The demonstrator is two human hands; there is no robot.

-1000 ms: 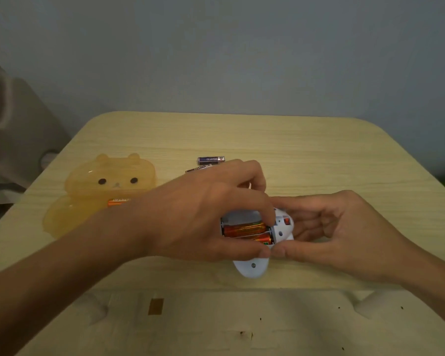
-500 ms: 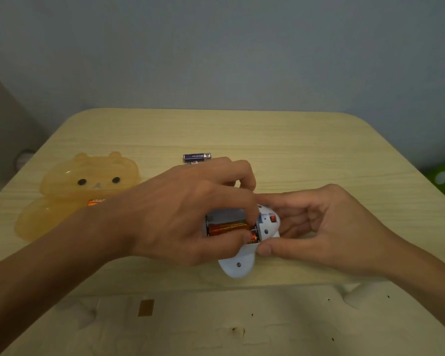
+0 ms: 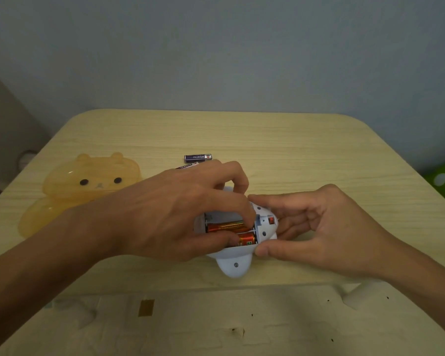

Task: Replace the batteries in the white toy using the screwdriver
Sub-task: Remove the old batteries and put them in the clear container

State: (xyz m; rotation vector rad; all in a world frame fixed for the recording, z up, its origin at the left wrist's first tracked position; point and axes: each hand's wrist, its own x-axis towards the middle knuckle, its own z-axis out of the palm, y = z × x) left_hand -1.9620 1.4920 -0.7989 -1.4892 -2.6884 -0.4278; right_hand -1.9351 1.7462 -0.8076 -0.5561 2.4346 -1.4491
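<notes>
The white toy [image 3: 238, 263] lies belly-up near the table's front edge, its battery bay uncovered. Two orange batteries [image 3: 226, 226] sit side by side in the bay. My left hand [image 3: 175, 214] covers the toy's left half, with thumb and fingertips pressing on the batteries. My right hand [image 3: 319, 227] grips the toy's right end between thumb and fingers. Two purple batteries [image 3: 197, 157] lie on the table behind my left hand, the nearer one partly hidden. No screwdriver is visible.
A translucent orange bear-shaped case [image 3: 88, 186] lies at the left of the wooden table [image 3: 293, 155]. A white table leg [image 3: 357, 294] shows below the front edge, above a pale floor. A grey wall stands behind.
The view has shifted slightly. My left fingers have pushed further down onto the orange batteries, and both hands stay on the toy in the same spot.
</notes>
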